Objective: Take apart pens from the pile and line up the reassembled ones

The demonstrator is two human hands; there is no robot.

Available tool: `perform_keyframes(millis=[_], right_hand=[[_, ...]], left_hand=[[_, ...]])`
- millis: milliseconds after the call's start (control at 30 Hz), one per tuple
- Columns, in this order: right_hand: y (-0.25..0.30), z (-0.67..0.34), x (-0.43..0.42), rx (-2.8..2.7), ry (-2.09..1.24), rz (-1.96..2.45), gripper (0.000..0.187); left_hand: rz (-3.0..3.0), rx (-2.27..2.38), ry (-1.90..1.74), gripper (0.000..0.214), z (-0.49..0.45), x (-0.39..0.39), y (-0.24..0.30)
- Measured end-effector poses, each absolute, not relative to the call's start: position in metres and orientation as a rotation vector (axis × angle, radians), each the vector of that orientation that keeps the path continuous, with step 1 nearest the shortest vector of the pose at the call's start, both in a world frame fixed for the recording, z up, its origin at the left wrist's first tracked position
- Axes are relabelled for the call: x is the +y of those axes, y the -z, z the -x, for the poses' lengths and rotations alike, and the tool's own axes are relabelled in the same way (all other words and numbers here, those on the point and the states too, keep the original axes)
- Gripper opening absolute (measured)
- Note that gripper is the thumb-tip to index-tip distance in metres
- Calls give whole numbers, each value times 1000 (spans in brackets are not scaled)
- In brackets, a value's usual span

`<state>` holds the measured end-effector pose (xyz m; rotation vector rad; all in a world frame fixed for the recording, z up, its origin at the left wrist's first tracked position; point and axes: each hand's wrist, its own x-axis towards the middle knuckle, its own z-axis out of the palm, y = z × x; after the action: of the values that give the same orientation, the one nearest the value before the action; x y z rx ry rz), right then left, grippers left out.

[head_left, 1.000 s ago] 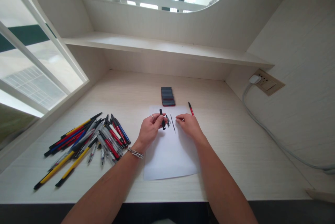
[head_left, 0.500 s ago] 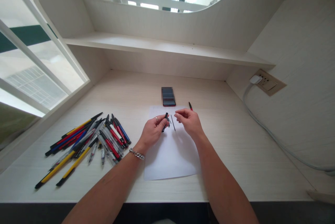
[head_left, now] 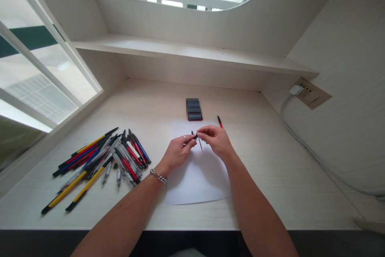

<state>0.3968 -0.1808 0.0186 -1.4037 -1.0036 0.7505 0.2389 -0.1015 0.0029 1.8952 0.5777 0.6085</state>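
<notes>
Both hands meet over a white sheet of paper [head_left: 197, 181] on the desk. My left hand [head_left: 177, 152], with a ring and a wrist chain, is closed around a short black pen part [head_left: 194, 137]. My right hand [head_left: 215, 140] pinches at the end of that same part with thumb and forefinger; whether it holds a separate small piece I cannot make out. A thin pen refill [head_left: 200, 144] and a small dark piece [head_left: 192, 132] lie on the paper just under the fingers. A red and black pen [head_left: 219, 122] lies behind my right hand.
A pile of several pens [head_left: 102, 160], yellow, red, blue and black, spreads over the desk at the left. A dark phone [head_left: 194, 109] lies beyond the paper. A wall socket with a white plug [head_left: 296, 89] and cable is at the right. A shelf runs above the desk.
My left hand turned the black pen part from upright toward the right. My right hand lifted off the paper and came left to pinch its end.
</notes>
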Motion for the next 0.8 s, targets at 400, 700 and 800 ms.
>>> perform_keyframes(millis=[400, 700, 800], right_hand=[[-12, -407, -181, -1088, -649, 1688, 23], [4, -398, -167, -1210, -283, 2339, 21], [1, -393, -163, -1211, -260, 2455, 22]], left_hand=[[-1828, 600, -616, 34, -240, -97, -1], [-1732, 659, -686, 36, -242, -90, 9], [-1762, 663, -681, 36, -242, -90, 8]])
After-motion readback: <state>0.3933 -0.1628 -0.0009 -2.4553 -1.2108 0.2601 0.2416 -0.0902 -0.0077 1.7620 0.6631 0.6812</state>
